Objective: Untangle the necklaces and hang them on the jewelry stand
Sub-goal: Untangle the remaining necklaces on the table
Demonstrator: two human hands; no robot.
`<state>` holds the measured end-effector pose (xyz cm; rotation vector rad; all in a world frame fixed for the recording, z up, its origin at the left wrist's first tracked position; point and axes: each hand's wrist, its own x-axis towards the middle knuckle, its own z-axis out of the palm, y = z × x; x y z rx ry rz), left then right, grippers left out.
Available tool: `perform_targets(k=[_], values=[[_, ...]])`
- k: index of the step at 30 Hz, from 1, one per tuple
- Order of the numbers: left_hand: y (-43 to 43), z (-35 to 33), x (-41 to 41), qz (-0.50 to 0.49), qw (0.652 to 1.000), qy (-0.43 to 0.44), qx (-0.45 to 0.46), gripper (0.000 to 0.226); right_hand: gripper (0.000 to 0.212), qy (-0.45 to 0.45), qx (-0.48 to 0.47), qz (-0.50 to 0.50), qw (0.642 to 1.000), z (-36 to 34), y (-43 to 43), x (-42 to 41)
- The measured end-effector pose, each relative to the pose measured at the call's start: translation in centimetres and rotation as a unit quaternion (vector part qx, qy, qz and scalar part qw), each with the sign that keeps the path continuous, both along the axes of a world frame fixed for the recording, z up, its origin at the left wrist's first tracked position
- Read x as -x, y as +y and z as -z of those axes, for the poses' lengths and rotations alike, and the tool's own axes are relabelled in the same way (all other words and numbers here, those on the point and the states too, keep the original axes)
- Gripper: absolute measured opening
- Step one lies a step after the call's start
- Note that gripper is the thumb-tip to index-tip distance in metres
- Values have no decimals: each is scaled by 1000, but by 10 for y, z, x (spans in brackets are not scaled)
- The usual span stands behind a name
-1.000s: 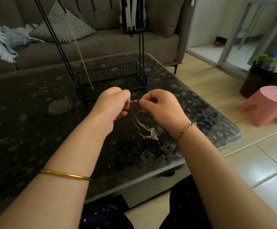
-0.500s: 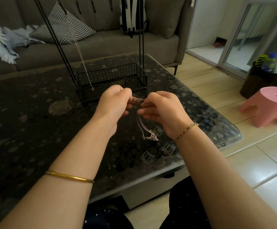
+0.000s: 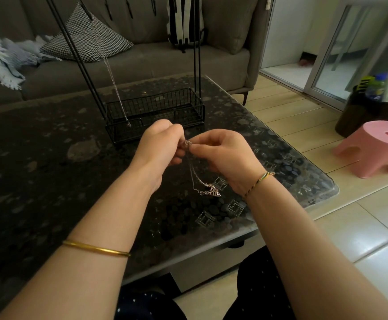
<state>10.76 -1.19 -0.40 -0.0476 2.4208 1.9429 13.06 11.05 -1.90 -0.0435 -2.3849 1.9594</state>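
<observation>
Pinching the knotted chain [image 3: 187, 143] from both sides, left hand [image 3: 159, 144] and right hand [image 3: 225, 155] have closed together again just before the jewelry stand [image 3: 156, 107]; the pendant [image 3: 212, 192] dangles below. Untangling judged unfinished; one hung necklace [image 3: 113, 77] is already in place.

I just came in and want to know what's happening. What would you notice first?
In the middle, the left hand and right hand pinch the tangled necklaces above the dark table. Behind them stands a black wire jewelry stand with one chain hanging on it. A pink stool sits on the floor at right.
</observation>
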Motion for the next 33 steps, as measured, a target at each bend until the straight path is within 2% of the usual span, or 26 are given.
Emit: perform_targets(k=[2, 5, 11, 17, 23, 33], values=[[0, 0, 0, -4, 1000, 7, 7, 17, 8, 13, -18, 11, 1000, 0, -1, 0], [0, 0, 0, 0, 1000, -6, -8, 18, 14, 1, 11, 20, 1000, 0, -1, 0], [-1, -2, -1, 28, 997, -54, -57, 18, 4, -29, 58, 47, 997, -1, 2, 2], [-5, -1, -2, 56, 996, -62, -18, 22, 10, -25, 75, 56, 995, -1, 5, 2], [-10, 4, -6, 87, 995, -28, 33, 12, 7, -18, 59, 60, 996, 2, 5, -2], [-20, 4, -11, 46, 993, 4, 106, 10, 8, -1, 24, 13, 1000, 5, 0, -7]])
